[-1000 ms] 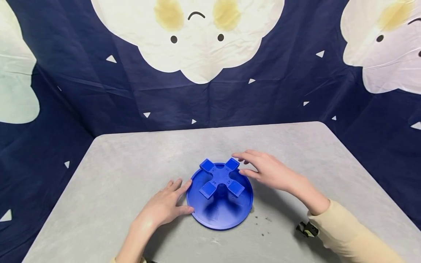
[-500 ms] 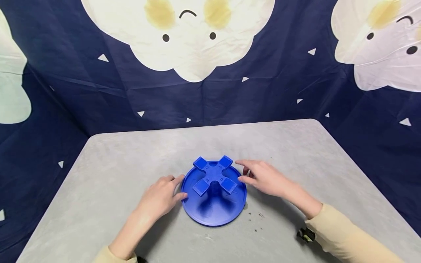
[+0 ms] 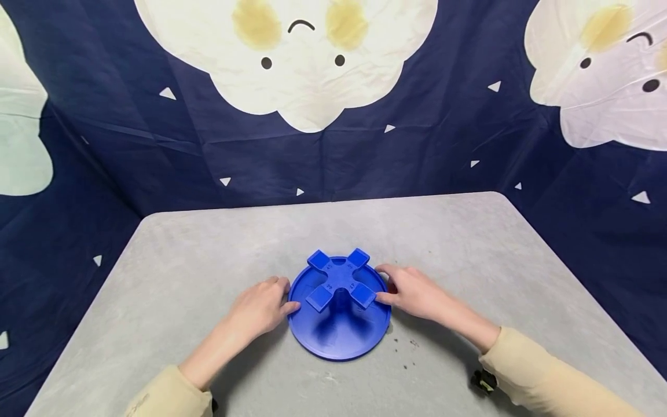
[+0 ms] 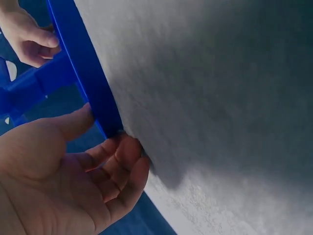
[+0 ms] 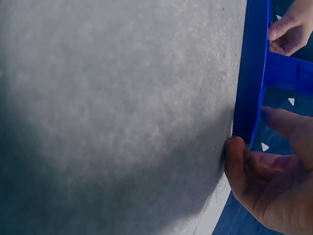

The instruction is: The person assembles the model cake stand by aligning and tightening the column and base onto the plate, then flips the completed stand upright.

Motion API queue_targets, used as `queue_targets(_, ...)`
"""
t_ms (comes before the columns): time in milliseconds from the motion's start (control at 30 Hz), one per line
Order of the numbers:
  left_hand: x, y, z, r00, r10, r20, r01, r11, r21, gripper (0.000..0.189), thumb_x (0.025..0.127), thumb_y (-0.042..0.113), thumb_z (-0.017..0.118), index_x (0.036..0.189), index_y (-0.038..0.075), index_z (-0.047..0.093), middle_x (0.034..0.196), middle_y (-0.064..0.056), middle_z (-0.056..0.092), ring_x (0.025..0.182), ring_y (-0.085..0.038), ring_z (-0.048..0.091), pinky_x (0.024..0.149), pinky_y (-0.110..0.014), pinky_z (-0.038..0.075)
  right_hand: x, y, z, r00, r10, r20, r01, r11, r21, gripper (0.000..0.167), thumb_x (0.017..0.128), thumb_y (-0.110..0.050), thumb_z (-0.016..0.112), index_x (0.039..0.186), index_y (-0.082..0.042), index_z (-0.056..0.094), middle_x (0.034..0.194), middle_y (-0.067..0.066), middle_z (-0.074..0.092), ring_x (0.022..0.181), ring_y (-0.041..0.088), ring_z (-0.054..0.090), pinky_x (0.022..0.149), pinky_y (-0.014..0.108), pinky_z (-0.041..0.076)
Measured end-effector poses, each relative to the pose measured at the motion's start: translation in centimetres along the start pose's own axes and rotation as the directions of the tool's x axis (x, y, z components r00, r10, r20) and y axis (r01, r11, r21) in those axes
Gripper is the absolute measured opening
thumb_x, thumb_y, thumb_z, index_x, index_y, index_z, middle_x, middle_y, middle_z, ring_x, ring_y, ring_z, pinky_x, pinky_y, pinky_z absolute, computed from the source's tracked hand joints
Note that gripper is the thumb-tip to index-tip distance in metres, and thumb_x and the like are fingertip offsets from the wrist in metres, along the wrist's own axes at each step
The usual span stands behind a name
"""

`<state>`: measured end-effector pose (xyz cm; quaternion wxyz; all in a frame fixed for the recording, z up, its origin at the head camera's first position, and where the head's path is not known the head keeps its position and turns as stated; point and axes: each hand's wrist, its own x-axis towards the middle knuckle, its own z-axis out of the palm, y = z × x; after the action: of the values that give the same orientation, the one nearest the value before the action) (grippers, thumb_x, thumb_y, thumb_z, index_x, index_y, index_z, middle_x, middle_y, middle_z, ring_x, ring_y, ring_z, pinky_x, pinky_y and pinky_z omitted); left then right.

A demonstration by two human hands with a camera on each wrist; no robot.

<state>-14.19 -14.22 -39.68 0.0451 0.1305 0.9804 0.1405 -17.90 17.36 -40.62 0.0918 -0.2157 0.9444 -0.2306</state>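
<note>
A blue round stand (image 3: 339,343) rests on the table, with a raised rim and a short central post. Its top is a cross-shaped piece (image 3: 341,275) whose arms carry small numbers. At the left side of the rim, my left hand (image 3: 260,306) pinches the edge, thumb over it and curled fingers against the outside, as the left wrist view shows. Opposite, my right hand (image 3: 417,292) holds the right edge the same way; the right wrist view shows its fingertips low at the outer wall (image 5: 250,73). The fingertips under the edge are partly hidden.
The grey table (image 3: 219,243) spreads around the stand. Dark specks (image 3: 405,350) lie right of the base. A small black device (image 3: 483,381) sits beneath the right sleeve (image 3: 542,365). Behind the table hangs a dark blue cloth (image 3: 250,156) with white cloud shapes.
The right hand has come down from beside the cross-shaped top to the rim and taken hold. My left fingers have curled from lying along the rim to gripping it. The view shifted slightly.
</note>
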Motion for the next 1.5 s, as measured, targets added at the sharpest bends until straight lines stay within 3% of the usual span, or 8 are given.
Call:
queue_targets(200, 0.7, -0.2, 0.2, 0.999, -0.001, 0.051, 0.001, 1.000, -0.016, 0.024, 0.092, 0.029, 0.077, 0.093, 0.010, 0.062, 0.083, -0.004, 0.061, 0.076, -0.020, 0.057, 0.065, -0.042, 0.049, -0.1, -0.2, 0.3, 0.998, 0.057, 0.021, -0.056, 0.998, -0.023, 0.056, 0.092, -0.023, 0.078, 0.140, -0.002, 0.058, 0.078, -0.002, 0.063, 0.069, 0.010, 0.056, 0.062, 0.025, 0.047)
queue_targets(433, 0.9, -0.5, 0.4, 0.999, 0.019, 0.045, -0.018, 1.000, -0.022, 0.018, 0.091, 0.021, 0.071, 0.086, 0.011, 0.057, 0.079, -0.004, 0.057, 0.071, -0.020, 0.053, 0.059, -0.037, 0.045, 0.0, 0.0, 0.5, 1.000, 0.012, 0.005, -0.012, 0.999, -0.036, 0.048, 0.094, -0.014, 0.071, 0.138, -0.002, 0.059, 0.086, 0.000, 0.066, 0.077, 0.012, 0.058, 0.067, 0.028, 0.049)
queue_targets(733, 1.2, -0.6, 0.4, 0.999, 0.016, 0.037, -0.013, 0.998, -0.066, 0.018, 0.087, 0.019, 0.068, 0.079, 0.014, 0.052, 0.073, -0.002, 0.052, 0.068, -0.018, 0.049, 0.055, -0.032, 0.038, 0.1, 0.1, 0.2, 1.000, 0.005, 0.018, -0.005, 1.000, -0.028, 0.043, 0.093, -0.012, 0.066, 0.136, -0.006, 0.058, 0.080, -0.004, 0.060, 0.073, 0.011, 0.056, 0.062, 0.027, 0.045)
queue_targets(1033, 1.7, -0.6, -1.2, 0.999, 0.046, 0.024, -0.043, 0.993, -0.113, 0.017, 0.085, 0.016, 0.068, 0.078, 0.013, 0.053, 0.068, 0.000, 0.052, 0.063, -0.016, 0.049, 0.053, -0.028, 0.036, 0.2, -0.5, -1.3, 1.000, -0.009, 0.004, 0.009, 0.998, -0.062, 0.041, 0.093, -0.013, 0.065, 0.133, -0.007, 0.057, 0.077, -0.004, 0.061, 0.064, 0.010, 0.054, 0.058, 0.025, 0.043)
queue_targets(1267, 2.6, -0.6, -2.8, 0.996, 0.078, -0.039, -0.084, 0.975, -0.204, 0.010, 0.083, 0.014, 0.068, 0.082, 0.010, 0.058, 0.068, 0.000, 0.058, 0.061, -0.014, 0.050, 0.055, -0.026, 0.039, 0.6, -0.8, -2.9, 1.000, -0.001, 0.017, -0.001, 0.992, 0.125, 0.044, 0.094, -0.005, 0.059, 0.137, -0.002, 0.050, 0.085, 0.008, 0.071, 0.056, 0.011, 0.063, 0.052, 0.029, 0.054)
queue_targets(1500, 3.8, -1.0, -3.0, 0.998, -0.018, -0.064, -0.008, 0.925, -0.379, 0.007, 0.080, 0.010, 0.064, 0.084, 0.009, 0.058, 0.068, 0.000, 0.071, 0.056, -0.010, 0.068, 0.052, -0.024, 0.046, 1.6, -0.8, -4.1, 0.999, 0.043, 0.010, -0.044, 0.919, 0.391, 0.050, 0.093, 0.003, 0.053, 0.143, 0.002, 0.046, 0.092, 0.022, 0.069, 0.058, 0.021, 0.072, 0.057, 0.046, 0.064)
